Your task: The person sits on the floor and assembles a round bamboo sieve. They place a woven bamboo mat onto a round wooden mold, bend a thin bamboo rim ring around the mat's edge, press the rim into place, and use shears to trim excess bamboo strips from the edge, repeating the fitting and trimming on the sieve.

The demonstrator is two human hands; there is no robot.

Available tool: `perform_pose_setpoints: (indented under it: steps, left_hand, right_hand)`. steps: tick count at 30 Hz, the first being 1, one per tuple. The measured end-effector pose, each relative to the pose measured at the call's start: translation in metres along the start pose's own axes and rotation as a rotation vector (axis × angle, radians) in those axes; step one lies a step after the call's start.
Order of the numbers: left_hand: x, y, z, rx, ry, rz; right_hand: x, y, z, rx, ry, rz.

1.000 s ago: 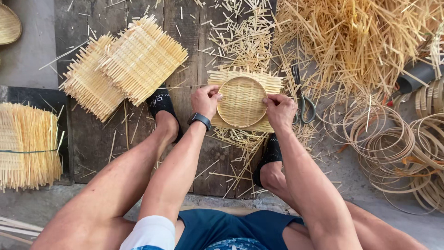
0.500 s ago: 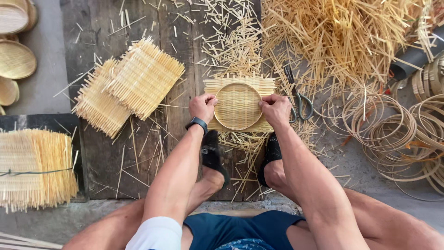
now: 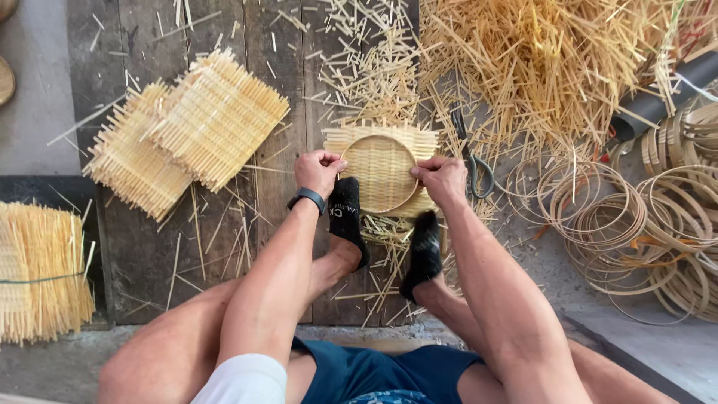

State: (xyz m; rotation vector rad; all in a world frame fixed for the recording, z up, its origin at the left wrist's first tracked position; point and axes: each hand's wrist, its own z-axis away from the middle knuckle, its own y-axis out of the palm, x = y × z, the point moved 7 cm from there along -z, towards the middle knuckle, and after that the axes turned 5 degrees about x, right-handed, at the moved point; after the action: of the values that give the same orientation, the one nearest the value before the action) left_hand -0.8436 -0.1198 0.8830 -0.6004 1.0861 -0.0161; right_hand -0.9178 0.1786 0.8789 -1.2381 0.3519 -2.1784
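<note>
The person sits on the floor with both black-socked feet planted on a square woven mat (image 3: 422, 142) that lies on dark wooden planks (image 3: 142, 247). A round bamboo hoop (image 3: 380, 172) sits on top of the mat, and both hands are at its rim. The left hand (image 3: 318, 170), with a dark band at the wrist, has its fingers curled and pinched on the hoop's left edge; the right hand (image 3: 443, 179) is closed on the right edge in the same way, thumb pressing inward. The left foot (image 3: 345, 217) pins the mat's near edge, and the right foot (image 3: 425, 251) rests just below it.

The step in hand looks like seating the hoop: pressing the flat weave down into the ring so it bows into a shallow dish (the weave inside the ring already seems slightly sunk, though it is hard to be sure). The next move would call for even pressure round the whole rim, with the feet keeping the mat from sliding.

Scissors (image 3: 473, 158) lie just right of the mat. Two more mats (image 3: 187, 131) lie to the left, loose strips (image 3: 553, 60) are heaped at top right, and spare hoops (image 3: 636, 224) are piled on the right.
</note>
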Motion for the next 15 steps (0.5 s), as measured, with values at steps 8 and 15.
perform_pose_setpoints:
  steps: [8, 15]
  left_hand:
    - [0.012, 0.006, -0.003, 0.085, -0.026, 0.103]
    - [-0.042, 0.01, -0.025, 0.071, 0.408, -0.462]
  right_hand:
    - [0.001, -0.004, -0.021, 0.173, -0.023, -0.025]
    - [0.106, 0.056, 0.044, 0.223, -0.639, 0.711]
